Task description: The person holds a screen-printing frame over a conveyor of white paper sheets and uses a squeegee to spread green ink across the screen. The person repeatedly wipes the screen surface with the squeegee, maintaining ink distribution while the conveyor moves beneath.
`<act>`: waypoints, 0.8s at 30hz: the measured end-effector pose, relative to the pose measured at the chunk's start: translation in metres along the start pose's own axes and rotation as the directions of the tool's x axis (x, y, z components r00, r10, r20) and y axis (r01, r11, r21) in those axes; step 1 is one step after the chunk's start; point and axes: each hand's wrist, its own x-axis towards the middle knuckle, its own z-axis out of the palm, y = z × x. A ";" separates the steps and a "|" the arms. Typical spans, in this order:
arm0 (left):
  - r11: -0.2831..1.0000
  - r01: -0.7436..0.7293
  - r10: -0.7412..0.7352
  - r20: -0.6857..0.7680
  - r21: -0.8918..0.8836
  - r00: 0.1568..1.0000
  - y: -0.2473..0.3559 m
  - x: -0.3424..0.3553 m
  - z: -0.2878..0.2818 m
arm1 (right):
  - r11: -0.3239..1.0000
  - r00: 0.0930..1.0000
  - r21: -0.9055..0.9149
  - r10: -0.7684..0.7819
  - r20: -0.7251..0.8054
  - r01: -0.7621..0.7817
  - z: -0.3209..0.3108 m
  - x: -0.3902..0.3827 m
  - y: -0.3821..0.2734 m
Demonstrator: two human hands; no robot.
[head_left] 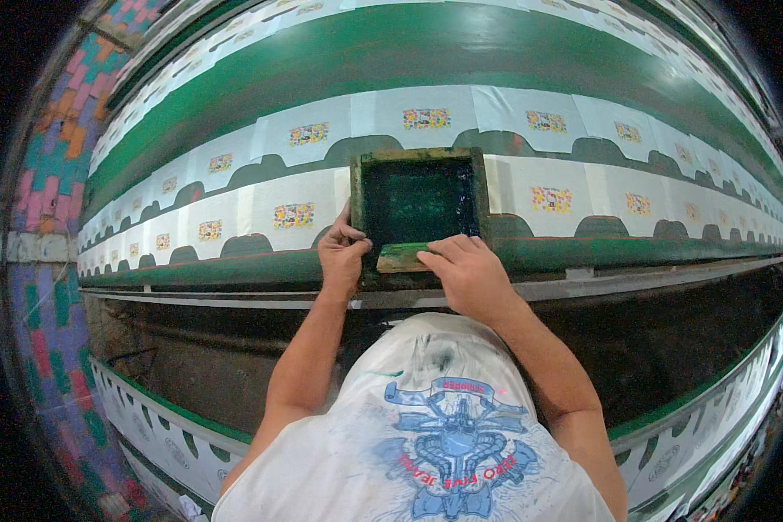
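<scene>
A screen printing frame [418, 156] with wooden sides lies on the long green table, over the near row of white cloth pieces. Its mesh looks dark green to black and wet. My left hand [343, 254] is closed on the frame's left side near the lower corner. At the frame's near end, my right hand [471, 277] grips a squeegee [400, 257] with a green-stained wooden handle. The squeegee lies crosswise; its blade edge is hidden. The cloth under the frame is covered from sight.
White cloth pieces [552, 198] with small colourful prints lie in rows along the green table [261, 70]. A metal rail [644, 280] edges the table on my side. Behind me stands another table with white printed pieces [174, 444]. A multicoloured brick-patterned surface [48, 200] is at far left.
</scene>
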 end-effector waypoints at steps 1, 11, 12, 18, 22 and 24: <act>1.000 0.001 -0.001 0.001 0.010 1.000 -0.003 0.001 -0.003 | 0.999 0.996 -0.049 0.013 0.084 -0.009 0.003 0.005 -0.002; 0.968 0.045 -0.026 -0.079 0.248 0.997 -0.020 -0.008 -0.004 | 0.996 0.878 -0.028 0.083 0.471 -0.080 -0.027 0.060 0.022; 0.968 -0.001 0.021 -0.075 0.249 0.997 -0.013 -0.008 0.005 | 0.994 0.873 -0.020 0.104 0.477 -0.107 -0.026 0.067 0.032; 0.965 0.019 -0.007 -0.047 0.262 0.999 -0.017 -0.006 0.006 | 0.978 0.967 -0.179 0.149 0.209 -0.112 0.002 0.111 0.071; 0.945 -0.111 0.125 -0.027 0.307 0.992 -0.035 -0.003 0.001 | 0.975 0.976 -0.177 0.161 0.147 -0.134 0.009 0.118 0.067; 0.929 -0.144 0.158 -0.015 0.341 0.987 -0.035 0.002 0.000 | 0.967 0.952 -0.226 0.171 0.253 -0.114 0.001 0.117 0.052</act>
